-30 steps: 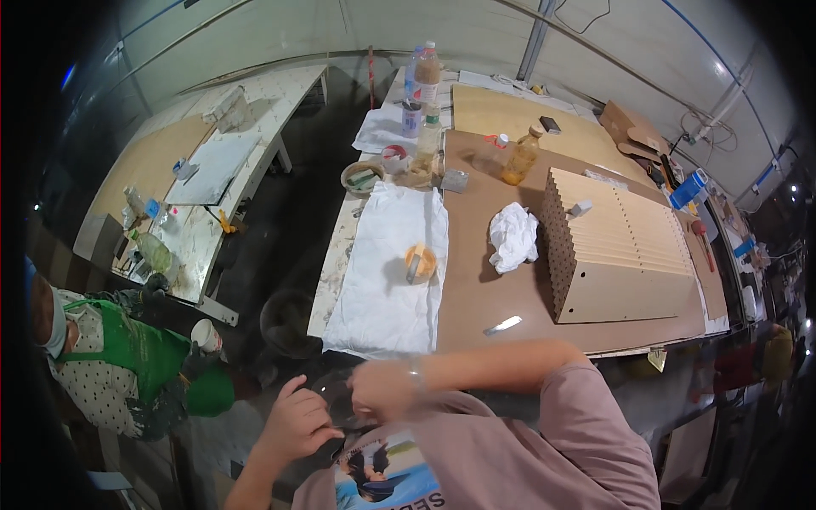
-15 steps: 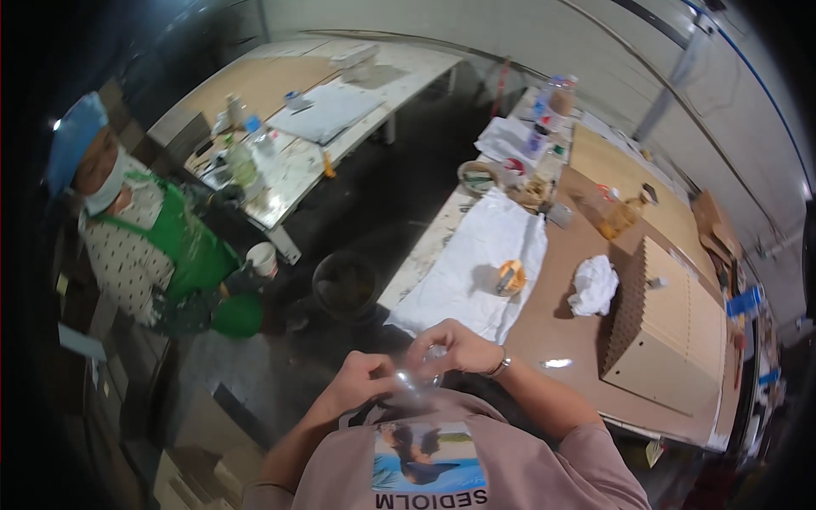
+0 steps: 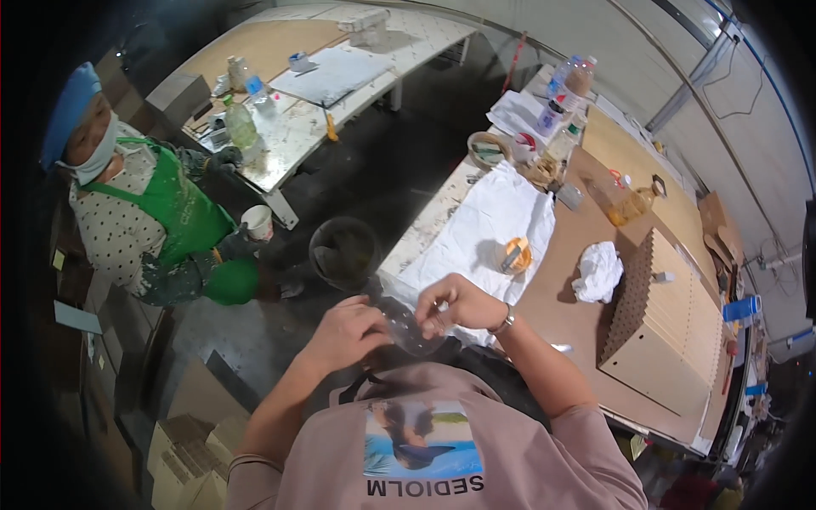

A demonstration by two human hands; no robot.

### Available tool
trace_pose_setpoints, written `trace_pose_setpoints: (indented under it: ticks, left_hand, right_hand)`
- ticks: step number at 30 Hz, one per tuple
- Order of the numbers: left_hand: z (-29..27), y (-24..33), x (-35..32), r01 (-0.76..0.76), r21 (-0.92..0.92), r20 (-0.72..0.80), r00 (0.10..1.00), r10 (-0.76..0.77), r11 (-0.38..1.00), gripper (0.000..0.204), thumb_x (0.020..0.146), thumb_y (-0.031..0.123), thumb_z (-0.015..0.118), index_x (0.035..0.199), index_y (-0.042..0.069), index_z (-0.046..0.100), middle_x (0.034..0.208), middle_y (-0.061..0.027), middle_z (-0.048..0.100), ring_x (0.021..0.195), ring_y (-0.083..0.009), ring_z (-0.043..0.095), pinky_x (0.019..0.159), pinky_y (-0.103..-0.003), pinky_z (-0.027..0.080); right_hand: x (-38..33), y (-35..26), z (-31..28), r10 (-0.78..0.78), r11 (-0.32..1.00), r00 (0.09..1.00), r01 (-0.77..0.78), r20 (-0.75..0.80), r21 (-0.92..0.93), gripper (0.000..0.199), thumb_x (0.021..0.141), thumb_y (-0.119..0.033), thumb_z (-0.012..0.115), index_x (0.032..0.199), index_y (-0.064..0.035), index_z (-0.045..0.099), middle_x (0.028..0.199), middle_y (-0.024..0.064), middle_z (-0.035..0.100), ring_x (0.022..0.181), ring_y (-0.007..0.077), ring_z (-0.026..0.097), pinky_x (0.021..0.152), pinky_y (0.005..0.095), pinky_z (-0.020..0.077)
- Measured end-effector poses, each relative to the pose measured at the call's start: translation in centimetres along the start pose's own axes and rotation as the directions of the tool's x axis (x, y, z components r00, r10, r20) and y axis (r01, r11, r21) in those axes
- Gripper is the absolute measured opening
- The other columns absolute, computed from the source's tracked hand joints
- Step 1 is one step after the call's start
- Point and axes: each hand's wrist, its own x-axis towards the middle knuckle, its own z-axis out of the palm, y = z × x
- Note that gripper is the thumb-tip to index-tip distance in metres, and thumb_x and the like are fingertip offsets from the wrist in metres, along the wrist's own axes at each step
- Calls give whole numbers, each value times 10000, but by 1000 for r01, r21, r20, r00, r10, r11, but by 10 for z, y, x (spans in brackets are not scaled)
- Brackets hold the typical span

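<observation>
Clear plastic piece [image 3: 406,329] is held up between both hands, just off the workbench's [image 3: 442,201] near-left corner. Its right side looks pinched by thumb and forefinger of the right hand [image 3: 463,306]; left hand [image 3: 344,331] fingers are curled at its left side, pinch or not can't be told. Step judged: edges worked in mid-air; steady two-sided grip called for. Open floor lies far, past the round bin [image 3: 348,282]. Left is limited by the co-worker [image 3: 187,204], right by the bench edge and white cloth [image 3: 476,229].
</observation>
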Motion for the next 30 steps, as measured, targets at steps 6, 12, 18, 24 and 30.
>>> trace_pose_setpoints:
  ticks: [6, 12, 18, 24, 30]
  left_hand:
    - [10, -10, 7, 313, 90, -83, 948, -306, 946, 289, 738, 288, 788, 714, 86, 583, 611, -66, 612, 572, -283, 614, 537, -377, 464]
    - [28, -26, 10, 399, 268, -89, 916, -390, 877, 369, 751, 371, 777, 712, 78, 555, 621, -72, 627, 605, -317, 628, 542, -425, 452]
    - [45, -46, 12, 451, 486, -119, 883, -454, 749, 339, 792, 361, 739, 752, 76, 560, 673, -96, 649, 668, -344, 643, 598, -457, 471]
    - [14, -41, 13, 223, 151, 201, 947, -251, 963, 246, 774, 271, 733, 835, 65, 613, 779, -84, 662, 797, -287, 644, 681, -424, 492]
    - [21, -35, -11, 177, 257, 128, 968, -215, 950, 214, 790, 235, 731, 800, 87, 576, 714, -82, 639, 703, -299, 634, 608, -429, 481]
  right_hand:
    - [5, 20, -13, -35, 999, 974, 43, -223, 32, 53, 809, 20, 686, 856, 11, 664, 720, 69, 690, 626, 110, 639, 553, 230, 491]
    - [9, 36, 1, -85, 986, 917, 23, -389, -162, 43, 788, -30, 707, 821, -24, 681, 701, 67, 689, 611, 130, 641, 574, 252, 488]
    - [14, 46, 22, -389, 603, 817, -123, -425, -788, 118, 727, -166, 738, 795, -89, 680, 698, 115, 660, 646, 313, 644, 586, 377, 493]
    - [-3, 52, -1, -166, 924, 909, 8, -382, -383, 104, 758, 4, 722, 852, -9, 678, 684, 48, 676, 640, 114, 648, 602, 260, 500]
    - [-12, 56, -3, 15, 1000, 941, -6, -338, 28, 53, 777, 26, 706, 814, 8, 671, 703, 28, 672, 657, 74, 631, 604, 241, 493]
